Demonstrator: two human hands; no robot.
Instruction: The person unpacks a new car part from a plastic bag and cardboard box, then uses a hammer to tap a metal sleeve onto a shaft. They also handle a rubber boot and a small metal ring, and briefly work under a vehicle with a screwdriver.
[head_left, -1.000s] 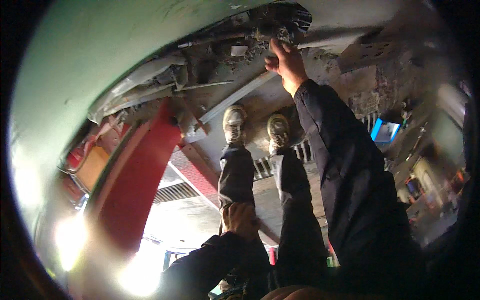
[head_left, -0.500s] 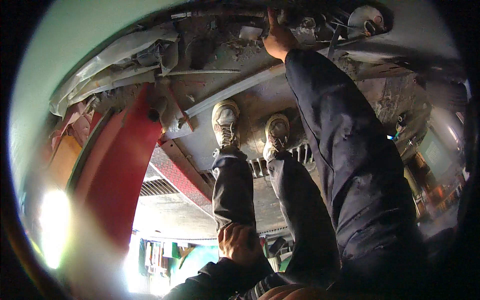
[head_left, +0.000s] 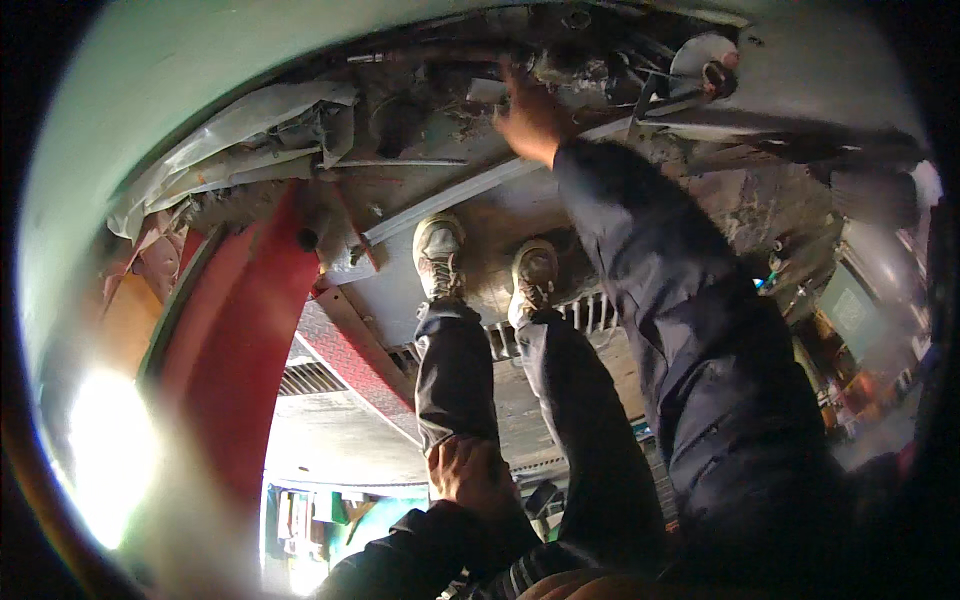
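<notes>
My right hand [head_left: 537, 120] reaches far forward in a dark sleeve, its index finger stretched out over a cluttered, dirty ledge. The other fingers look bent, and nothing shows in them. Beside the index finger lies a small pale card-like piece [head_left: 487, 91]. Just beyond it runs a dark rod [head_left: 430, 54]; I cannot tell whether the fingertip touches it. My left hand [head_left: 466, 474] rests on my left trouser leg [head_left: 455, 385] near the knee, fingers draped over the cloth, holding no object.
A red metal post [head_left: 235, 330] rises at left, near a red tread-plate arm [head_left: 355, 365]. Crumpled pale sheeting [head_left: 235, 130] lies on the far left ledge. A pale disc [head_left: 703, 60] is at far right. A light metal bar [head_left: 450, 197] crosses beyond my shoes [head_left: 438, 245].
My right hand has drawn slightly back and left, bringing the index finger closer to the pale piece. My view has shifted a little. My left hand stays on my leg.
</notes>
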